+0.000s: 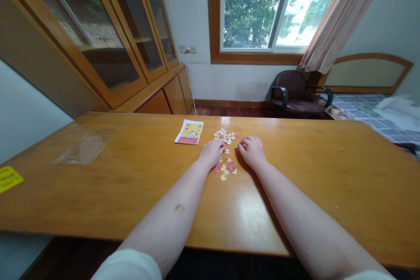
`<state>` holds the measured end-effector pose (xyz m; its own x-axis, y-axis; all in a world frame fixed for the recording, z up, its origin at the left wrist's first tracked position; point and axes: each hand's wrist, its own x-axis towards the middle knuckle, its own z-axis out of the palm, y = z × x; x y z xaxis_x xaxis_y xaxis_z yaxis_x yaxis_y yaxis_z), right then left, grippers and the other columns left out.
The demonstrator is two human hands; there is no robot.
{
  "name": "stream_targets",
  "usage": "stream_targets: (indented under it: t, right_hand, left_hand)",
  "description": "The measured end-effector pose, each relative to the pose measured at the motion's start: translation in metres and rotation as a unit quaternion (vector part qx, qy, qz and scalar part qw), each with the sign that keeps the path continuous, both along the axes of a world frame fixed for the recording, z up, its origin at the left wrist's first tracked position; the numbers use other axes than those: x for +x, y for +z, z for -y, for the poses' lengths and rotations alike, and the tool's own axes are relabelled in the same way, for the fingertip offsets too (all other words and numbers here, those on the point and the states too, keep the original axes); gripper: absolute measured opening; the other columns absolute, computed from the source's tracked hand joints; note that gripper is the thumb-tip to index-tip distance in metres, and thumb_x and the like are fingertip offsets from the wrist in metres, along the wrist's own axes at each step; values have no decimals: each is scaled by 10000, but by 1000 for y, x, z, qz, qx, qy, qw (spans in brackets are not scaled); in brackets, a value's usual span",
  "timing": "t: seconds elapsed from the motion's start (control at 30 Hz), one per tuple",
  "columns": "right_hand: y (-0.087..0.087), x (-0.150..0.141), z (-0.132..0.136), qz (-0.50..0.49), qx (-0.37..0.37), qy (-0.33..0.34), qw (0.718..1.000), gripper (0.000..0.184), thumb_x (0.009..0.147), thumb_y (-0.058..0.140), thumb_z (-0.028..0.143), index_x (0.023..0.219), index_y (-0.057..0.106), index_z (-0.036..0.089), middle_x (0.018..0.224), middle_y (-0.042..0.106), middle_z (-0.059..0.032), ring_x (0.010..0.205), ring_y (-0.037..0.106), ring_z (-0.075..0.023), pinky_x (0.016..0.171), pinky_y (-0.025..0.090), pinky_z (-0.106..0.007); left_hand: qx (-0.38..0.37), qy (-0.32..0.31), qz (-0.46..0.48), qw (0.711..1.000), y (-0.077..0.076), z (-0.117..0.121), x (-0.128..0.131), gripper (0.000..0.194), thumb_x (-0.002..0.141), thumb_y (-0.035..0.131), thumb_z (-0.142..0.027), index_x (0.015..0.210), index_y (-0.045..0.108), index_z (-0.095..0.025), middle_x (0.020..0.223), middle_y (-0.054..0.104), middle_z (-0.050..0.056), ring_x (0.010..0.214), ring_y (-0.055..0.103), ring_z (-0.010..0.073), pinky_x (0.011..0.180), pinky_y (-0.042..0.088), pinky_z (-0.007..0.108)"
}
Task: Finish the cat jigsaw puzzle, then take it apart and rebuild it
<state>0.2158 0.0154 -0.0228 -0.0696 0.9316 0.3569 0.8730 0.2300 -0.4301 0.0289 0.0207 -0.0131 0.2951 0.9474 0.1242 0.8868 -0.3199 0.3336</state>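
Note:
A heap of jigsaw puzzle pieces (225, 135), yellow, pink and white, lies on the wooden table (131, 183). Nearer to me is a looser group of pink and pale yellow pieces (226, 169), and one pale puzzle piece (227, 152) sits alone between the two. My left hand (211, 154) rests at the left edge of the pieces, its fingers curled; whatever they hold is hidden. On the right, my right hand (253, 150) is bent over a few puzzle pieces (237, 147), its fingertips closed around them.
Left of the heap lies a picture card (189, 132) with a cartoon animal. A clear plastic bag (85, 148) and a yellow label (9, 178) are further left. Beyond the table stand a glass-door cabinet (144, 74), an office chair (292, 92) and a bed (367, 107).

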Motion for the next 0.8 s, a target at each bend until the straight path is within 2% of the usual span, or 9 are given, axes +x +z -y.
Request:
stream_targets:
  t: [0.13, 0.27, 0.33, 0.43, 0.57, 0.8]
  right_hand:
    - [-3, 0, 0, -4, 15, 41, 999, 205, 855, 528, 299, 803, 703, 207, 939, 679, -60, 978, 530, -227, 1000, 295, -418]
    - [-5, -2, 0, 4, 25, 150, 988, 159, 840, 575, 291, 843, 723, 233, 993, 679, -54, 1013, 532, -219, 994, 310, -424]
    - [-6, -2, 1, 12, 21, 172, 985, 148, 835, 584, 276, 832, 727, 240, 1002, 679, -49, 1017, 534, -217, 994, 314, -427]
    - [-5, -3, 0, 14, 10, 161, 987, 156, 844, 575, 273, 823, 725, 234, 983, 685, -46, 1000, 544, -215, 996, 317, -427]
    - [-5, -2, 0, 8, 2, 132, 991, 171, 857, 562, 280, 827, 721, 227, 981, 690, -49, 995, 548, -216, 997, 318, -420]
    - [-5, -2, 1, 10, -4, 131, 991, 178, 859, 555, 286, 831, 720, 226, 989, 687, -51, 995, 548, -213, 1006, 307, -416]
  left_hand:
    - [9, 13, 1, 1000, 2, 1, -2, 187, 880, 509, -294, 881, 678, -214, 961, 649, 50, 907, 584, 184, 810, 439, 287]
    - [23, -37, -4, 999, 6, 6, -3, 209, 818, 595, -400, 905, 704, -244, 980, 640, 45, 925, 582, 193, 842, 443, 298]
    - [28, -51, -14, 998, 8, 8, -3, 234, 780, 632, -439, 898, 711, -252, 964, 640, 42, 916, 583, 202, 843, 445, 310]
    - [24, -51, -18, 998, 9, 8, -2, 213, 787, 629, -419, 876, 720, -248, 953, 644, 44, 901, 587, 202, 827, 447, 309]
    - [20, -37, 6, 999, 5, 4, -1, 247, 870, 528, -377, 880, 731, -237, 932, 653, 50, 878, 589, 183, 799, 446, 288]
    - [7, 34, 35, 999, -5, -5, -7, 279, 851, 545, -436, 863, 751, -248, 914, 674, 51, 868, 594, 183, 790, 439, 277]
